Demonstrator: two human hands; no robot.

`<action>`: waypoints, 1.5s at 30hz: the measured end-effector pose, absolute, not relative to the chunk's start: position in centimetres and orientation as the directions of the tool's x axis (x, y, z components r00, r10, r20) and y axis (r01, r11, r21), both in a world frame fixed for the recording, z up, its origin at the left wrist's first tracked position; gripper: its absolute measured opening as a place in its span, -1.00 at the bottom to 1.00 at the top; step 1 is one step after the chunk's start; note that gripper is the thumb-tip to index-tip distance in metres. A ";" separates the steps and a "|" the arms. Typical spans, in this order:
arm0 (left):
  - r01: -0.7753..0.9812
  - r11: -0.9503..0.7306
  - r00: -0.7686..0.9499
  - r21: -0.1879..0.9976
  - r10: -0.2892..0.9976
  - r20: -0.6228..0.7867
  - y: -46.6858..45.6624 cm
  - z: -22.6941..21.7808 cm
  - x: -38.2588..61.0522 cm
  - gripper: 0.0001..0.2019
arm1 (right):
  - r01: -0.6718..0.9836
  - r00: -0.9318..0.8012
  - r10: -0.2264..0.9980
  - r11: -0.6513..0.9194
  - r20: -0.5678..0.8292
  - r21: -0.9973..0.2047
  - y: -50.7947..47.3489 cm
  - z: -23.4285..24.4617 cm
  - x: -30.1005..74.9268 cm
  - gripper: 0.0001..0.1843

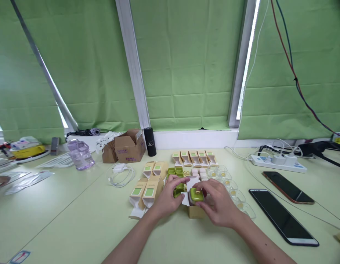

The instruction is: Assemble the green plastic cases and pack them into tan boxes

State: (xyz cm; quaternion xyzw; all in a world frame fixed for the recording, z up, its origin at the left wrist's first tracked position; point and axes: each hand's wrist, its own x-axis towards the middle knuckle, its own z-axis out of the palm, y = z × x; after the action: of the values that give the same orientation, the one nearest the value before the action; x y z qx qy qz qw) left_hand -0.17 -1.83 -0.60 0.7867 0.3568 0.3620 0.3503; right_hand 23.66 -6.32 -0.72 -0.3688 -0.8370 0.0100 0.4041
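My right hand (221,203) grips a small square green container (196,194) with a tan knob on top, between thumb and fingers. It is at the mouth of a small cardboard box (196,213) whose white inner flaps stand open. My left hand (167,196) holds the box's flap at its left side, thumb and fingers curled around it. Just behind my hands are several green square cases (175,171), partly hidden by my left hand. Pale pink pieces (195,171) and clear plastic cups (232,184) with yellow centres sit behind and beside my right hand.
Several cardboard boxes with green labels (149,192) stand left, with another row (194,158) behind. Two phones (284,216) and a power strip (278,163) lie right. Farther left are a white cable (122,174), carton (130,146), black tumbler (149,142), bottle (80,154) and another person's hand (1,180).
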 end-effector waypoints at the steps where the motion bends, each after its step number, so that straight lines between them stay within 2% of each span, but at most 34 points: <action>1: 0.309 -0.498 0.482 0.810 0.817 0.318 -1.8 -0.6 -0.2 -0.40 | 0.610 -0.411 0.632 0.726 0.658 -0.316 -6.3 -0.8 23.7 -0.77; 7: 0.312 -0.502 0.470 0.807 0.819 0.328 -1.7 -1.0 -0.1 -0.43 | 0.578 -0.465 0.637 0.744 0.614 -0.334 -6.3 -0.7 23.7 -0.81; 10: 0.311 -0.502 0.467 0.807 0.820 0.331 -1.7 -1.1 -0.1 -0.42 | 0.539 -0.483 0.630 0.761 0.608 -0.361 -6.3 -0.3 23.5 -0.94; 15: 0.299 -0.521 0.468 0.799 0.810 0.353 -1.7 -1.1 -0.1 -0.43 | 0.519 -0.440 0.629 0.760 0.641 -0.390 -6.0 -0.4 23.1 -0.82; 21: 0.283 -0.520 0.469 0.806 0.808 0.356 -1.6 -1.2 -0.1 -0.41 | 0.504 -0.414 0.645 0.750 0.643 -0.428 -5.7 -0.8 23.0 -0.82; 28: 0.310 -0.513 0.463 0.801 0.817 0.344 -1.5 -1.4 -0.1 -0.38 | 0.524 -0.396 0.722 0.685 0.567 -0.506 -5.6 -1.3 22.9 -0.79; 38: 0.280 -0.499 0.455 0.820 0.821 0.345 -1.6 -1.1 0.0 -0.40 | 0.537 -0.384 0.729 0.675 0.566 -0.506 -5.5 -1.7 22.8 -0.75; 45: 0.244 -0.468 0.425 0.850 0.839 0.340 -1.6 -0.7 0.1 -0.38 | 0.561 -0.226 0.786 0.588 0.576 -0.582 -5.0 -1.6 22.9 -0.81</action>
State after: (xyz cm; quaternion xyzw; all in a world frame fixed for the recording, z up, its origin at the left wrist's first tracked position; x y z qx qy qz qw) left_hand 0.15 -1.64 -0.66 0.7576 0.3574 0.3998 0.3720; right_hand 22.93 -5.02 -1.64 -0.4359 -0.7726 0.1265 0.4439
